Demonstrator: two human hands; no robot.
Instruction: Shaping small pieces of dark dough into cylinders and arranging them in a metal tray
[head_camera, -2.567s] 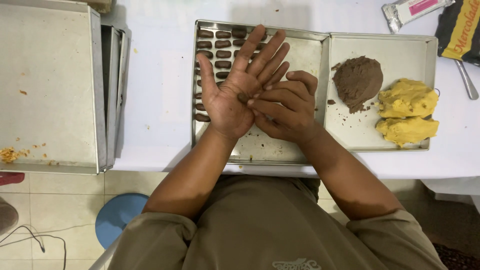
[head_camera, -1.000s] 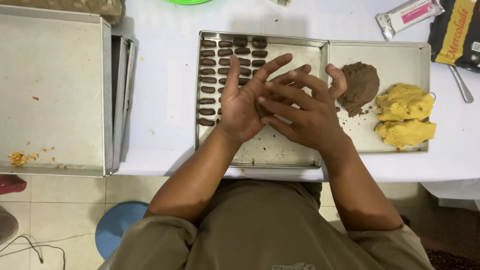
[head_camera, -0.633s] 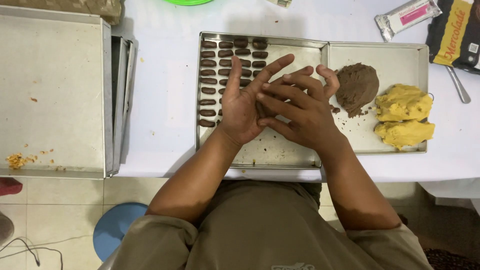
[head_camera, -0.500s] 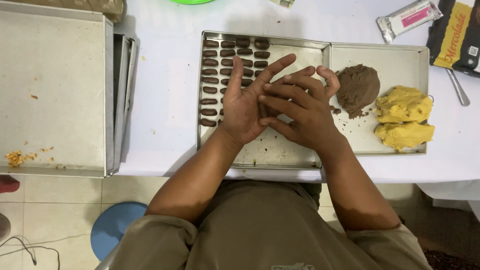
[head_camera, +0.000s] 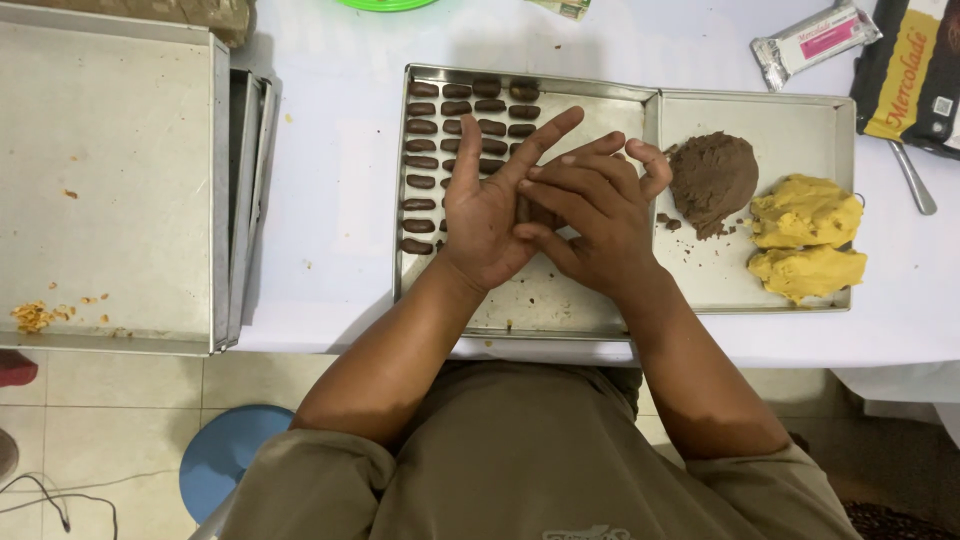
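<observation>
A white counter (head_camera: 340, 120) fills the upper part of the head view, with tiled floor and a blue round stool (head_camera: 225, 460) below its near edge. The landmark is the steel baking tray (head_camera: 560, 300) in the middle of the counter. Over that tray the left hand (head_camera: 490, 205) lies palm up with fingers spread, and the right hand (head_camera: 590, 215) is pressed flat across it, fingers stretched leftward; a small brown dough piece (head_camera: 527, 208) shows between the two palms, so neither hand is clenched. On the far left part of the tray lie rows of little brown dough logs (head_camera: 440, 130), partly hidden by the left hand. Touching the tray's right side is a second steel tray (head_camera: 790, 115) carrying a brown dough mound (head_camera: 712, 175) and, further right, two yellow dough lumps (head_camera: 805, 235). Well left of the baking tray sits a large empty pan (head_camera: 105, 180) with orange crumbs (head_camera: 35, 315). Beyond the second tray lie a wrapped white bar (head_camera: 815, 40) and a spoon (head_camera: 912, 180).
</observation>
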